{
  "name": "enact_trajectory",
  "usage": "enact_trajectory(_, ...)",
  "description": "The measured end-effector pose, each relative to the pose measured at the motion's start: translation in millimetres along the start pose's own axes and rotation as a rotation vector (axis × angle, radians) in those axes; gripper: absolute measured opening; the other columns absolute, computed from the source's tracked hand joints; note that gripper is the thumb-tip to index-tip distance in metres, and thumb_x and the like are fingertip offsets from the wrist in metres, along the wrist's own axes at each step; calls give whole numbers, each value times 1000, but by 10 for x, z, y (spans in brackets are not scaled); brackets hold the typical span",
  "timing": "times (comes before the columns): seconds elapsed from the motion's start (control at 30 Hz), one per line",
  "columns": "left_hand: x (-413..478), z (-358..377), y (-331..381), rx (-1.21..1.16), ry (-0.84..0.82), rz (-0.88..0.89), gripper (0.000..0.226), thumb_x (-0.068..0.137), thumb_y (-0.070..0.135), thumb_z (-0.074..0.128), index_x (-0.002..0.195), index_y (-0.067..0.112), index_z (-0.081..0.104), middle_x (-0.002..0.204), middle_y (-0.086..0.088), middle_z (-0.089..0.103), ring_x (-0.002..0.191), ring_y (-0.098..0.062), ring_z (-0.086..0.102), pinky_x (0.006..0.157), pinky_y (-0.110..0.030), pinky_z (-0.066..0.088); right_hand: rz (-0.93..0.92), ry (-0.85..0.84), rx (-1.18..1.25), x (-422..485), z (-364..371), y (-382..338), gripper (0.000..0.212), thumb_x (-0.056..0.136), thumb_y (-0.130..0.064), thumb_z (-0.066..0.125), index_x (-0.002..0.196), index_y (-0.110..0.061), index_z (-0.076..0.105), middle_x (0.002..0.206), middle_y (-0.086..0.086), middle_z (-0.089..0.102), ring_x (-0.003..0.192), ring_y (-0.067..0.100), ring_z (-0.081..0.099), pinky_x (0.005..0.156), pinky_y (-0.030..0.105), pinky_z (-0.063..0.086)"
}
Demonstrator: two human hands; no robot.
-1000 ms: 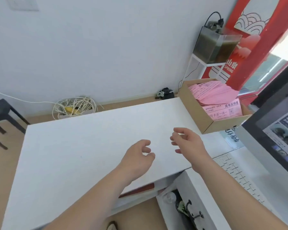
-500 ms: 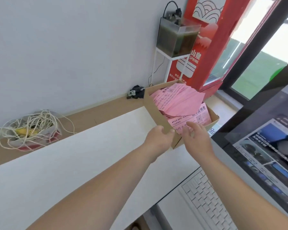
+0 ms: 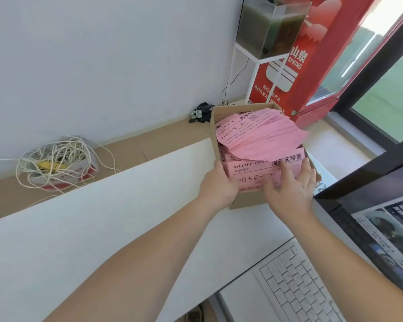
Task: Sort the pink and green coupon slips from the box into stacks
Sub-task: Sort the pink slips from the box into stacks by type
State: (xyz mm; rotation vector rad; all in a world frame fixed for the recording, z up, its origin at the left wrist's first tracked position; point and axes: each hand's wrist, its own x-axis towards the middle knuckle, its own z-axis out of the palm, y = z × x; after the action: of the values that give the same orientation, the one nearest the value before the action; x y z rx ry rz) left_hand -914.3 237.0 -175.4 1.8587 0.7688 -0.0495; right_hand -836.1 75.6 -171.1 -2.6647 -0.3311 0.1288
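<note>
A brown cardboard box (image 3: 214,133) sits at the far right of the white table (image 3: 102,224), filled with pink coupon slips (image 3: 261,135) printed in black. No green slips show. My left hand (image 3: 216,187) grips the box's near left corner, thumb on the rim. My right hand (image 3: 289,189) lies with fingers spread on the front stack of pink slips inside the box.
A white keyboard (image 3: 296,287) and a monitor (image 3: 382,228) stand at the lower right. On the floor beyond the table lie a tangle of white cord (image 3: 56,161) and a dark bundle (image 3: 201,112). A fish tank (image 3: 270,24) on a white stand and a red sign (image 3: 312,61) are behind the box.
Both hands have reached from the middle of the table to the box. The left hand took hold of its corner and the right hand went onto the pink slips.
</note>
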Motion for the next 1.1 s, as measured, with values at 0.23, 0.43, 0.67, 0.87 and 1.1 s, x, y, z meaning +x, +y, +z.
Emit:
enact_trajectory(0.23,-712,-678,-609,-94,0,-32,34,84,22,47,110,42,57,82,1,72,68,-18,66,71,-40,62,-131,37,-65,-705,380,-376,83,86,-82,50,150,-30,38,168,14,15,154,41,10,123,62,10)
enact_trajectory(0.43,-1422,-1270,-1254,-115,148,-60,45,87,29,49,121,59,53,85,6,75,82,-20,72,81,-46,62,-187,45,98,-1194,310,-801,79,83,-80,52,143,-30,38,152,-4,21,129,32,48,98,52,51)
enact_trajectory(0.67,-2204,-1921,-1933,-56,304,140,64,104,20,40,151,62,26,135,22,61,116,-6,62,90,-31,58,-293,-192,-79,-1877,592,-1647,72,90,-84,15,156,-56,7,170,-2,-1,127,37,56,92,44,49)
enact_trajectory(0.87,-2802,-2341,-2639,94,399,212,65,105,10,41,162,36,24,168,22,14,152,7,13,126,-31,25,-397,-253,-174,-2494,952,-2152,71,85,-88,15,148,-58,31,168,-1,12,125,33,55,95,43,48)
enact_trajectory(1.1,-3444,-2827,-3253,116,455,131,66,105,9,41,160,41,25,163,35,15,154,4,8,127,-34,21,-531,-301,-146,-3189,1323,-2668,68,85,-86,27,147,-57,35,166,-7,6,140,29,33,100,47,46)
